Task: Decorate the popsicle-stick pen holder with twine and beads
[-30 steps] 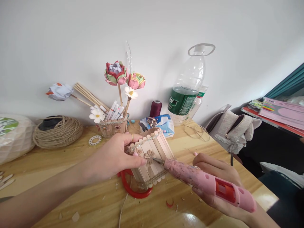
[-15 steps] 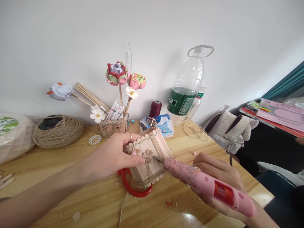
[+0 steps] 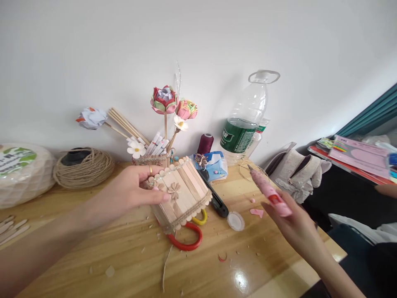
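Note:
My left hand (image 3: pixel 136 186) grips a box made of craft sticks (image 3: pixel 189 186) by its left side, thumb on the front face. A small flower of twine loops or petals (image 3: pixel 174 191) sits on that face, near my thumb tip. Twine and a glittery trim run along the box's edges. To the right, my right hand (image 3: pixel 294 219) is closed around a pink glue gun (image 3: pixel 269 192), its nozzle pointing up and left, apart from the box. Red-handled scissors (image 3: pixel 187 244) lie partly hidden beneath the box.
A black utility knife (image 3: pixel 218 203), a white round lid (image 3: pixel 235 221) and a pink scrap (image 3: pixel 257 212) lie right of the box. Behind stand a large plastic bottle (image 3: pixel 238 134), a maroon thread spool (image 3: pixel 205 144), paper flowers (image 3: pixel 164 99) and a twine roll (image 3: pixel 83 169).
The glue gun has moved away from the flower, up and to the right, in my right hand. My left hand and the box have shifted slightly left.

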A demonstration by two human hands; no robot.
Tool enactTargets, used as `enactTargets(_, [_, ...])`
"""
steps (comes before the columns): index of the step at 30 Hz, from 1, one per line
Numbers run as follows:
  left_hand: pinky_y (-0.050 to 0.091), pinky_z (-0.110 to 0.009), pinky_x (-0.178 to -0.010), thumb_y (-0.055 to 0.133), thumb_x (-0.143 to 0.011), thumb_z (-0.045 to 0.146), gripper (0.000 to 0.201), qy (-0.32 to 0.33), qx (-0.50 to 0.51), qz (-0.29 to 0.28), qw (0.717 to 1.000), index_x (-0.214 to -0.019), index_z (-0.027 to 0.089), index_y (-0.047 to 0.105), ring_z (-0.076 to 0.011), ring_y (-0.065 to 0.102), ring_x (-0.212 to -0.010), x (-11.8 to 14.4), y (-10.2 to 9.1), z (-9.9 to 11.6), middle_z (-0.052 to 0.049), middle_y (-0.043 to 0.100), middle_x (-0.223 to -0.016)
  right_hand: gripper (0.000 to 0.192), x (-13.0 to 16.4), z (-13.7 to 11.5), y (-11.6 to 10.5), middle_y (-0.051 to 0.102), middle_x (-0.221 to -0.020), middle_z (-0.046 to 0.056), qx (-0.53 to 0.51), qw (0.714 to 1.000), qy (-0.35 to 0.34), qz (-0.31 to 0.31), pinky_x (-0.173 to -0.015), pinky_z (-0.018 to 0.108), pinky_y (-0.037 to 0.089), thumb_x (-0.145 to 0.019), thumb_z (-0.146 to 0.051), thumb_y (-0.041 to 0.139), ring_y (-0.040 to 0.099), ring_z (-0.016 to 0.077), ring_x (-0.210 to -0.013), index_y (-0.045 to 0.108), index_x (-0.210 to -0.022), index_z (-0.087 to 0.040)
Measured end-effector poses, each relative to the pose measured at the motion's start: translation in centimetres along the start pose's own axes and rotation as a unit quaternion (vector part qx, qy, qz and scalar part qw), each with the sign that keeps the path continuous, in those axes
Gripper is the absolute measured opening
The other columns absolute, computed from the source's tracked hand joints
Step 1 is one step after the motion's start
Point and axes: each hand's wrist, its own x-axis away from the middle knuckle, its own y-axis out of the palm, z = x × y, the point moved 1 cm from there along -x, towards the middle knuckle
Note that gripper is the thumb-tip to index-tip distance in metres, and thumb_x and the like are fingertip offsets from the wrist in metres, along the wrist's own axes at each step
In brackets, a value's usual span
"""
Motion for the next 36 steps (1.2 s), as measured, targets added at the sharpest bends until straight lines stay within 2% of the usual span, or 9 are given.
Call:
enactTargets(4, [0.049, -0.018, -0.07, 0.072, -0.068, 0.025, 0.045, -0.002, -0.009, 0.051, 0.999, -0.111, 0.022, 0.062, -0.0133, 0.066, -0.08, 1.6, -2.4, -0.9, 0.006, 0.075, -0.085, 0.036, 1.2, 3.0, 1.9, 0.066, -0.1, 0.013, 0.112, 0.99, -0.012, -0.079, -0.075, 0.04, 0.051, -0.081, -0.025, 0.039, 0.064, 0.0272, -0.089, 0.051, -0.113, -0.017])
enactTargets(11, [0.049, -0.018, -0.07, 0.074, -0.066, 0.025, 0.043, 0.044, -0.001, 0.091, 0.995, -0.107, 0.022, 0.065, -0.0139, 0.066, -0.083, 4.3, -6.0, -2.5, 0.004, 0.074, -0.09, 0.038, 1.0, 2.8, 2.2, 0.061, -0.102, 0.019, 0.18, 0.982, -0.044, -0.039, -0.081, 0.052, 0.044, -0.079, -0.027, 0.037, 0.058, 0.0355, -0.096, 0.058, -0.106, -0.012])
enactTargets(14, [0.049, -0.021, -0.071, 0.074, -0.065, 0.024, 0.042, 0.056, -0.001, 0.114, 0.992, -0.106, 0.02, 0.065, -0.0149, 0.065, -0.083, 5.6, -7.5, -2.8, 0.003, 0.074, -0.089, 0.035, 0.7, -0.9, 1.7, 0.059, -0.105, 0.016, 0.17, 0.982, -0.074, 0.041, -0.08, 0.047, 0.047, -0.085, -0.033, 0.037, 0.059, 0.033, -0.096, 0.056, -0.107, -0.014])
enactTargets(17, [0.048, -0.024, -0.073, 0.072, -0.067, 0.023, 0.041, 0.057, -0.011, 0.145, 0.988, -0.107, 0.018, 0.065, -0.016, 0.064, -0.082, 7.0, -8.7, -2.8, 0.002, 0.074, -0.088, 0.019, 1.4, -7.6, 2.4, 0.063, -0.095, 0.01, 0.069, 0.985, -0.147, 0.063, -0.071, 0.036, 0.051, -0.088, -0.031, 0.045, 0.063, 0.0243, -0.084, 0.057, -0.099, -0.021])
enactTargets(20, [0.047, -0.026, -0.077, 0.069, -0.069, 0.022, 0.037, 0.043, -0.02, 0.162, 0.986, -0.105, 0.015, 0.065, -0.0176, 0.063, -0.084, 8.3, -9.4, -2.7, 0.0, 0.074, -0.089, 0.013, 2.6, -15.3, 4.7, 0.064, -0.09, 0.006, -0.078, 0.963, -0.25, -0.07, -0.071, 0.028, 0.052, -0.088, -0.02, 0.049, 0.064, 0.0184, -0.084, 0.059, -0.096, -0.022])
enactTargets(22, [0.046, -0.027, -0.078, 0.069, -0.069, 0.023, 0.035, 0.028, -0.016, 0.165, 0.986, -0.103, 0.014, 0.065, -0.0188, 0.063, -0.086, 9.0, -9.9, -2.7, -0.001, 0.073, -0.09, 0.016, 3.1, -19.4, 6.6, 0.064, -0.09, 0.006, -0.137, 0.939, -0.264, -0.176, -0.069, 0.026, 0.051, -0.089, -0.014, 0.046, 0.063, 0.0159, -0.081, 0.06, -0.094, -0.021])
enactTargets(24, [0.047, -0.028, -0.077, 0.069, -0.068, 0.022, 0.034, 0.019, -0.009, 0.164, 0.986, -0.101, 0.013, 0.065, -0.0201, 0.063, -0.085, 9.4, -10.3, -2.9, -0.002, 0.073, -0.09, 0.017, 3.2, -22.1, 8.1, 0.063, -0.087, 0.005, -0.145, 0.927, -0.265, -0.223, -0.069, 0.027, 0.05, -0.089, -0.013, 0.047, 0.061, 0.0163, -0.079, 0.062, -0.092, -0.019])
enactTargets(32, [0.047, -0.03, -0.078, 0.069, -0.065, 0.02, 0.035, 0.014, 0.014, 0.156, 0.988, -0.099, 0.011, 0.066, -0.0234, 0.064, -0.089, 9.1, -12.1, -4.8, -0.002, 0.074, -0.086, 0.019, 1.0, -24.4, 10.2, 0.063, -0.083, 0.006, -0.036, 0.947, -0.224, -0.227, -0.065, 0.029, 0.047, -0.086, -0.008, 0.048, 0.061, 0.0176, -0.075, 0.065, -0.085, -0.017])
enactTargets(36, [0.048, -0.032, -0.08, 0.07, -0.066, 0.024, 0.037, 0.02, 0.022, 0.122, 0.992, -0.101, 0.013, 0.066, -0.0239, 0.065, -0.091, 8.1, -12.8, -6.2, -0.003, 0.074, -0.088, 0.013, 1.4, -25.8, 10.7, 0.063, -0.082, 0.004, -0.076, 0.935, -0.246, -0.244, -0.064, 0.026, 0.046, -0.086, -0.013, 0.053, 0.059, 0.0158, -0.074, 0.065, -0.084, -0.017])
